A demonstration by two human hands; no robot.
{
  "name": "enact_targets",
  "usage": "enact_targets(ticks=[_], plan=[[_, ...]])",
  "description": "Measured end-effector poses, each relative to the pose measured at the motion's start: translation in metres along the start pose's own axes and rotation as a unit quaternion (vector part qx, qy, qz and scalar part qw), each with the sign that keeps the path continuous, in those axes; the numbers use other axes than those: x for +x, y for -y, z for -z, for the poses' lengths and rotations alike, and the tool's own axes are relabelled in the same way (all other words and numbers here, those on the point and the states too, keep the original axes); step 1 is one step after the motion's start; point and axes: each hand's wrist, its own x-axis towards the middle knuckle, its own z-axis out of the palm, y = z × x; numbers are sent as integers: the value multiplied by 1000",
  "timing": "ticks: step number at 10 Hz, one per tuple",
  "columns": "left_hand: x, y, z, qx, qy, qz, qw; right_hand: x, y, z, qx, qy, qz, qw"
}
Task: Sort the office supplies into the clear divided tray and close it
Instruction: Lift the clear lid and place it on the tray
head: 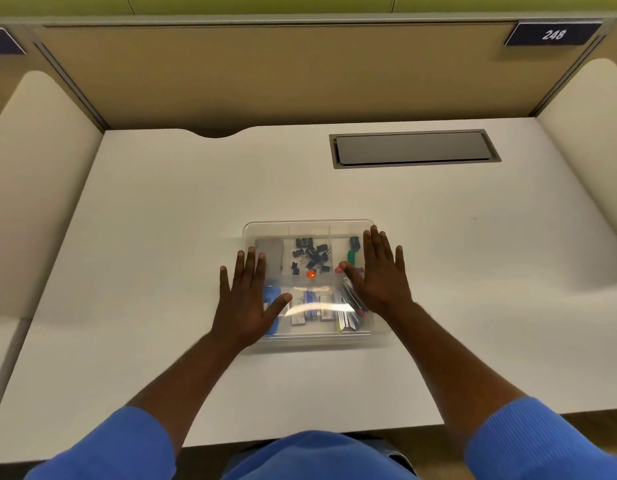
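Observation:
The clear divided tray (309, 226) lies in the middle of the white desk with its clear lid on top. Through the lid I see black binder clips (310, 254) in the middle far compartment, a green item (351, 256) at the far right, small boxes (312, 306) in the near middle and pens (348, 315) at the near right. My left hand (248, 299) lies flat with straight fingers on the lid's left side. Over the lid's right side my right hand (376, 271) presses flat, fingers spread.
The white desk (161, 254) has a grey cable hatch (412, 148) set in at the back right. Tan partition panels stand behind and curved white dividers at both sides. A plate reading 248 (553, 34) hangs at the top right.

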Motion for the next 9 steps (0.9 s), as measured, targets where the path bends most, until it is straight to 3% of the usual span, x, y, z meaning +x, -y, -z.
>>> enact_targets(ticks=[7,9], plan=[[-10,-3,-10,25,7,2,1000,28,-11,-16,14,9,-8,1000],[2,-11,9,4,-21,-6,1000,29,-7,-7,-6,-24,13,1000]])
